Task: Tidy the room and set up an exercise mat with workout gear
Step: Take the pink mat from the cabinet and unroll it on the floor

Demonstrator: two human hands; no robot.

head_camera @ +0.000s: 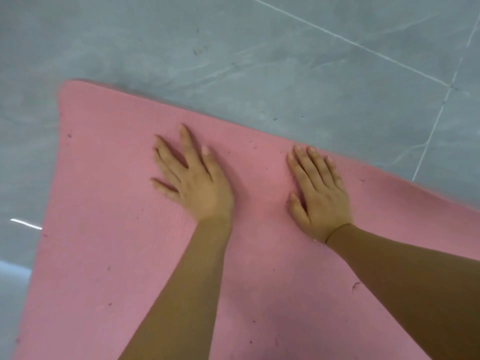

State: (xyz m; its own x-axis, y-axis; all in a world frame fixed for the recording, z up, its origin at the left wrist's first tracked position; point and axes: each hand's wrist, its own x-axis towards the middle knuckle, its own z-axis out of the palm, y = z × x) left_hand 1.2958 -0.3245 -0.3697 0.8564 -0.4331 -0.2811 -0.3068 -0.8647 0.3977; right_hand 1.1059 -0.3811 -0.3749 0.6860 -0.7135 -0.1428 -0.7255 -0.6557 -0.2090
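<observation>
A pink exercise mat point(104, 216) lies unrolled flat on the grey floor, its far edge running from upper left to right. Small nicks and dark specks mark its surface. My left hand point(192, 178) presses palm-down on the mat near its far end, fingers spread and straight. My right hand point(318, 193) lies flat on the mat beside it, close to the far edge, fingers straight and together. A thin band circles my right wrist. Neither hand holds anything.
Grey marbled floor tiles point(233, 42) with pale grout lines surround the mat at the top, left and right. A bright reflection point(26, 224) shows on the floor at the left.
</observation>
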